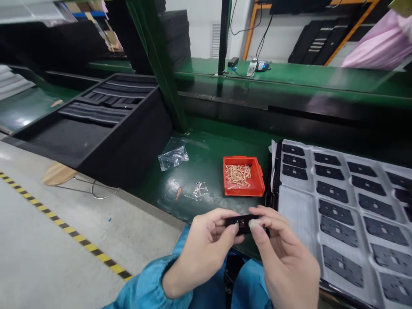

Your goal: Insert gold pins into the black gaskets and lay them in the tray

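A small flat black part (243,225) with holes along it is held level between my two hands, above the front edge of the bench. My left hand (209,244) pinches its left end, thumb on top. My right hand (283,253) grips the right end with thumb and fingers, covering that end. Just beyond them stands a red bin (259,180) with many thin gold-coloured pieces (237,175) inside. Several small silvery pieces (200,189) lie loose on the green bench top (189,210) to the left.
At the right, a white moulded tray (298,214) carries rows of flat black plates (343,265). A clear plastic bag (174,158) lies near a green post (161,64). A large black box (128,137) with foam strips stands left. A green shelf (302,79) runs behind.
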Available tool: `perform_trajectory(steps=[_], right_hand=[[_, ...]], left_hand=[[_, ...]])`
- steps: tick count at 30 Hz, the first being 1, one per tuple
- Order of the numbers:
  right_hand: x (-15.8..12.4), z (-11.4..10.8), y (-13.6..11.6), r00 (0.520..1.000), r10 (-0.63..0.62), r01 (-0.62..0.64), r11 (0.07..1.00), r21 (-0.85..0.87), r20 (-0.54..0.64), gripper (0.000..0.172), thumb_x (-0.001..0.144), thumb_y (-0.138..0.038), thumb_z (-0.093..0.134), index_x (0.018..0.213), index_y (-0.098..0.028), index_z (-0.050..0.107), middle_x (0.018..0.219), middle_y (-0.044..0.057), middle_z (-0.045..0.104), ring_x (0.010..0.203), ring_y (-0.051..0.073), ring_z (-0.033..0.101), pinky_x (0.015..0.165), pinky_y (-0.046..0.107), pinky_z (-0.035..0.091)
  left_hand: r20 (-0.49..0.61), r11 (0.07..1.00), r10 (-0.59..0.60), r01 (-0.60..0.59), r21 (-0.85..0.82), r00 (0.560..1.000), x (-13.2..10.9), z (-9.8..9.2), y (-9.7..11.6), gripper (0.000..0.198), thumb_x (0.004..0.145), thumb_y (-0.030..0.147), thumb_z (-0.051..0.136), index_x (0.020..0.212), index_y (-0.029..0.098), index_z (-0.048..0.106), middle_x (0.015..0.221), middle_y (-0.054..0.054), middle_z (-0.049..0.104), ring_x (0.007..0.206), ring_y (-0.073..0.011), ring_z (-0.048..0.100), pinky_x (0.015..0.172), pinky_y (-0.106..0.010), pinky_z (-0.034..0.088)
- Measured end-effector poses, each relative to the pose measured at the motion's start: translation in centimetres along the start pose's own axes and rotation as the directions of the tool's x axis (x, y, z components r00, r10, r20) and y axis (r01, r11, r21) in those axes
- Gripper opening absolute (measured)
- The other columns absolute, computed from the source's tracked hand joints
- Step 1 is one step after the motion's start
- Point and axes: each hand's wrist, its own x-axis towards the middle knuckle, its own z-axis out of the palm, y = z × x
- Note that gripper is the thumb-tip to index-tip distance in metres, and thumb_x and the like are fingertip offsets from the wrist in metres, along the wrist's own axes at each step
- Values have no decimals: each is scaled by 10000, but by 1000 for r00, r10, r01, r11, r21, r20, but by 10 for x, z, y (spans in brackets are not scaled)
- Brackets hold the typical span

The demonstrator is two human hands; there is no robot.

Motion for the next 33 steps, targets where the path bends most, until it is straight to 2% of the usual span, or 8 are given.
perform_trajectory(steps=[5,11,16,22,25,28,31,33], right_hand=[[2,0,-3,998,57,-57,998,-24,18,199,905,-411,748,872,-223,693,1181,100,722,1125,264,672,1018,443,537],[1,2,-6,999,39,-39,999,-37,13,176,921,-390,734,876,-225,692,1144,90,725,1112,251,674,994,430,549],[-1,5,0,999,-38,37,997,-65,-9,116,945,-341,709,914,-236,672,1137,82,720,1133,251,660,1025,455,517],[-7,4,2,982,-189,186,963,-193,6,17,955,-254,682,949,-270,679,1112,43,746,1177,242,633,1038,448,491],[-12,-1,2,984,-172,177,961,-213,43,121,978,-257,651,1076,-296,711,1275,41,699,1233,234,624,1054,426,504],[-18,-6,5,995,-97,91,982,-168,-26,304,984,-287,652,1286,-326,660,1421,60,608,1237,219,644,984,358,573],[-20,-8,10,995,-14,5,996,-85,-102,432,967,-318,686,1387,-327,585,1321,73,668,1126,197,701,859,294,626],[-18,-5,12,996,27,-33,997,-70,-83,451,951,-357,711,1383,-317,589,1205,67,717,1058,188,721,826,277,633]], left_hand=[[21,996,84,-84,-6,996,1,1,-1,273,926,370,750,1085,149,772,1013,-82,812,914,-216,793,915,-337,676],[27,996,80,-81,30,996,0,1,-1,216,961,269,688,1131,169,776,1022,-66,816,896,-192,794,919,-309,670],[17,994,99,-100,53,995,-1,0,-2,212,954,292,699,1117,192,790,1011,-62,818,893,-215,798,896,-337,681],[-73,991,112,-106,82,991,4,2,-5,253,942,435,704,929,200,797,853,-32,778,816,-223,787,735,-309,704],[-67,992,83,-76,99,994,6,2,-3,283,944,469,693,923,198,775,856,-27,766,819,-220,779,715,-308,704],[-71,990,85,-76,121,994,7,2,-2,308,960,490,668,914,196,750,840,-25,763,810,-211,779,725,-303,703],[-74,983,98,-85,162,992,7,1,-2,327,982,497,634,909,194,732,809,-22,753,769,-197,774,718,-294,700],[-40,977,111,-101,187,993,6,1,-2,319,1005,484,598,936,200,725,849,-26,762,784,-196,774,726,-294,698]])
